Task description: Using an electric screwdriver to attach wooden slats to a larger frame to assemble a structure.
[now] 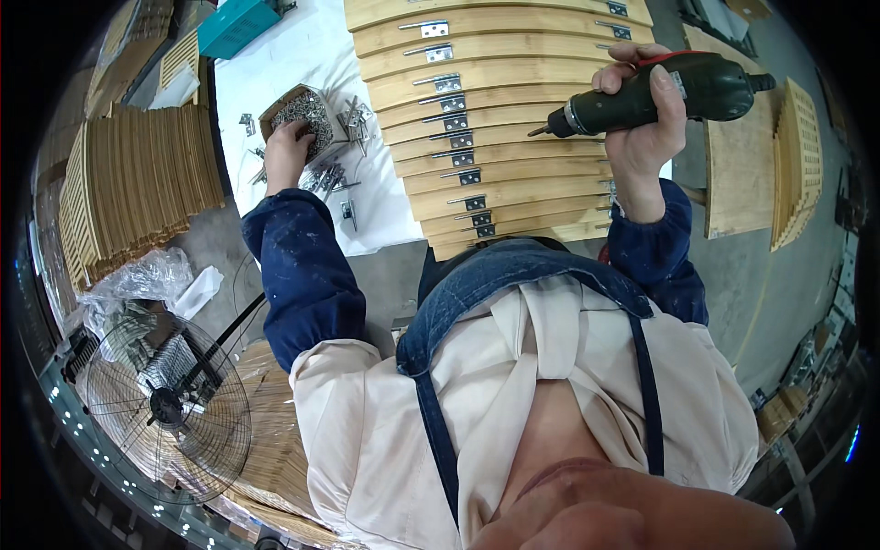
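My left hand (290, 147) reaches into a small open box (339, 128) heaped with little metal screws (310, 112); its fingertips are down among the screws, so what they pinch is hidden. My right hand (646, 124) is wrapped round a dark green electric screwdriver (701, 87), whose bit points left over the boards. Below the bit lie overlapping light wooden boards (532, 151) in a row, with metal hinges (461, 139) along their left part and more at the right end. Loose hinges (330, 179) are scattered beside the box.
The white-covered table (376, 215) carries a teal box (236, 26) at its far left. Stacks of slatted wooden panels (151, 174) stand at left, more panels (797, 165) at right. A wire-caged fan (165, 408) stands at lower left, near crumpled clear plastic (147, 275).
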### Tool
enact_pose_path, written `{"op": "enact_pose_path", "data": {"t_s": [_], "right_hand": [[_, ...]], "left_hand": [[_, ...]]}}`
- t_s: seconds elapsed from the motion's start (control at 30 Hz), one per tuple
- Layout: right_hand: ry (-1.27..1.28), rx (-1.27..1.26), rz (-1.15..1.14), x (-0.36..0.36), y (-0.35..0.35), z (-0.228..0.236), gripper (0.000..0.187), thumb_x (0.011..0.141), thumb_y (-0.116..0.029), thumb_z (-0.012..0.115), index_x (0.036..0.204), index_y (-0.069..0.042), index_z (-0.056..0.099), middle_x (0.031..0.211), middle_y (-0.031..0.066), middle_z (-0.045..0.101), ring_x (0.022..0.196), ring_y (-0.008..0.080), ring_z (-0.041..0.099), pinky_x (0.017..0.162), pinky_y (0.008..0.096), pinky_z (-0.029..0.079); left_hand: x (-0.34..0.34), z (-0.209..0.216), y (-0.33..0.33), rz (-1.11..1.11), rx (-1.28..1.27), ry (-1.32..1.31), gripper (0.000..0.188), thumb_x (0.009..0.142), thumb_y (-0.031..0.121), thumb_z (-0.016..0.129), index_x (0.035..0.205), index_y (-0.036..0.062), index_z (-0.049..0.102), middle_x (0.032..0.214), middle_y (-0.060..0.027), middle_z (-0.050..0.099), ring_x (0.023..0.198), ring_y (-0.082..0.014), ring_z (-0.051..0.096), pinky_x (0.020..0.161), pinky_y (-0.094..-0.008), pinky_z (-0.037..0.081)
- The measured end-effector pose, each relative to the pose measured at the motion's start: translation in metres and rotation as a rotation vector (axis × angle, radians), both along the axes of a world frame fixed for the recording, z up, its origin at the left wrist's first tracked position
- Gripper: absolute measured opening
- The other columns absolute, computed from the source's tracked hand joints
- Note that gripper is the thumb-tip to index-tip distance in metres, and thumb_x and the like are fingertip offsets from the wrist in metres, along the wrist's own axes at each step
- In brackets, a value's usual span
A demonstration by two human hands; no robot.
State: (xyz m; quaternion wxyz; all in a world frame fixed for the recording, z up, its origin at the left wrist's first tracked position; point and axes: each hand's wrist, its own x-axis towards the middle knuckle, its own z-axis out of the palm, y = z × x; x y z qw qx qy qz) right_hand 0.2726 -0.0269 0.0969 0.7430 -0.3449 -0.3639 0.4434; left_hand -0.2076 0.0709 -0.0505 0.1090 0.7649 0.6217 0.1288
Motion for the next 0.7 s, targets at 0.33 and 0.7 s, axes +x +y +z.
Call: {"op": "enact_pose_path", "data": {"t_s": [0.33,0.7], "right_hand": [[0.03,0.0,0.016,0.0,-0.001,0.004,0.037,0.096,-0.027,0.058,0.122,-0.001,0.06,0.111,0.0213,0.068,0.081,0.0226,0.062,0.08,0.0429,0.05],[0.055,0.032,-0.03,-0.038,0.005,0.033,0.032,0.097,-0.03,0.062,0.117,-0.006,0.057,0.106,0.0155,0.066,0.075,0.0204,0.06,0.07,0.0318,0.051]], "left_hand": [[0.015,0.024,-0.006,0.155,0.124,-0.393,0.018,0.093,0.012,0.071,0.104,-0.0008,0.077,0.09,-0.011,0.074,0.078,-0.0248,0.068,0.073,-0.0366,0.053],[0.209,0.075,-0.068,-0.058,-0.806,-1.553,0.022,0.1,0.006,0.066,0.121,-0.0014,0.071,0.11,-0.0161,0.076,0.092,-0.0182,0.075,0.075,-0.0259,0.062]]}}
